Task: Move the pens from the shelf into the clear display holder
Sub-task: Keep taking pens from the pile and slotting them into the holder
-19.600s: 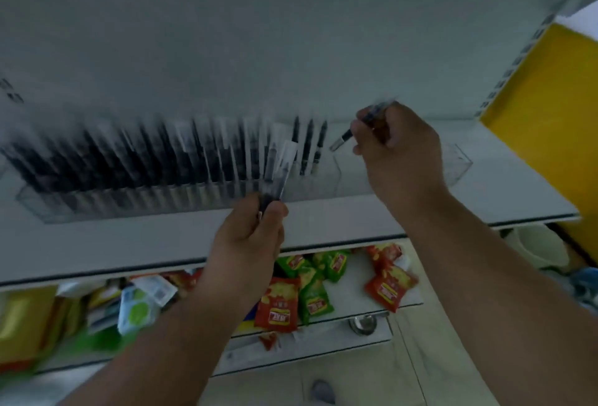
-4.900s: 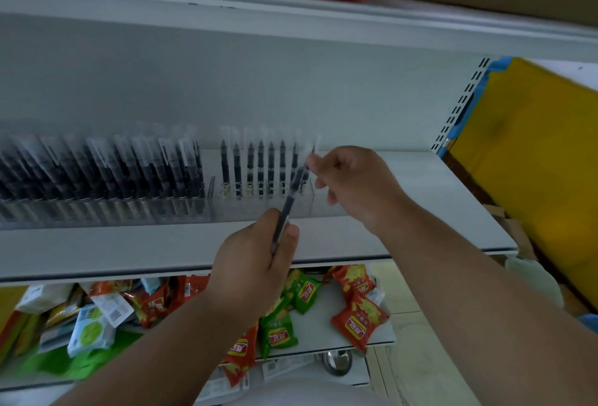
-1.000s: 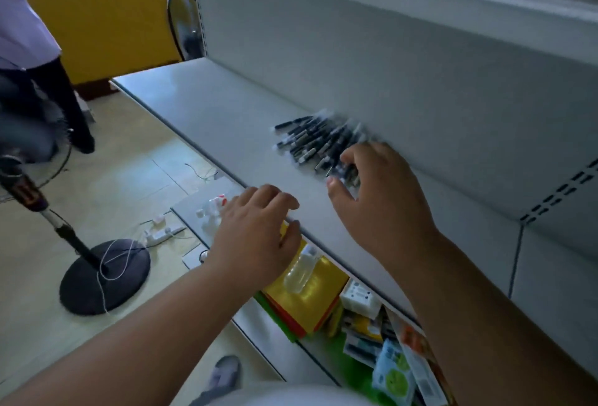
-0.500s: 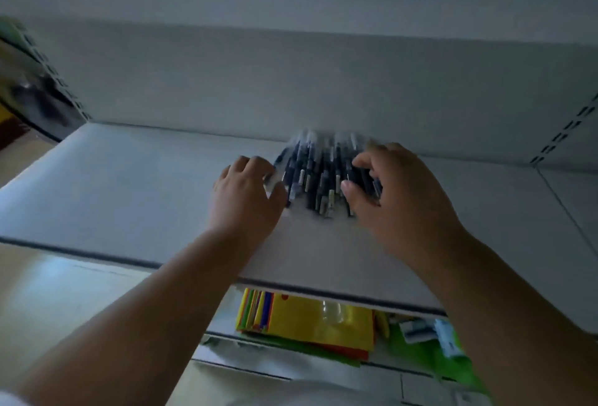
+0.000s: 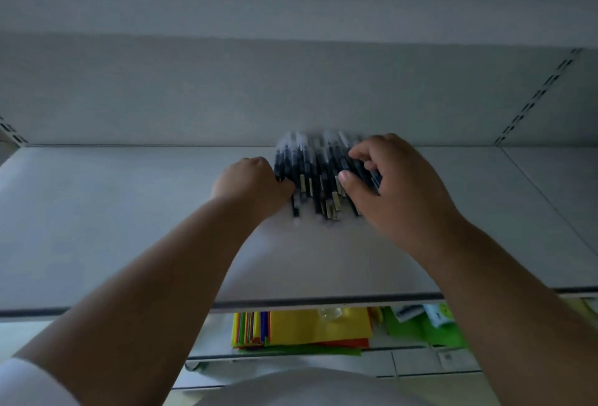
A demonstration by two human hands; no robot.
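Between both hands, w/ fingers closing on it from either side, lies a loose pile of dark pens on the grey shelf, close to the back panel. Pens lie roughly parallel, tips toward the back wall, pale ends toward the person; far ends blurred, so exact count can't be told.

Left hand: fingers curled down at the pile's left edge, knuckles up, fingertips hidden under the hand against the outermost pens. They look wrapped onto a few pens, but how many is unclear.

Right hand: fingers bent over the pile's right side from above, thumb pressing in from the near side, so pens sit pinched between thumb & fingers. A couple of pens on the right run beneath the palm.

One pen sticks out toward the person just below the left hand's fingers, a few pale-ended ones beside it below the right thumb.

Clear display holder: not in view.

Under the shelf edge, below both wrists, on a lower shelf: stack of coloured paper, yellow on top w/ striped edges at left, green sheets to the right w/ small packets on them. White sleeve at lower left corner.
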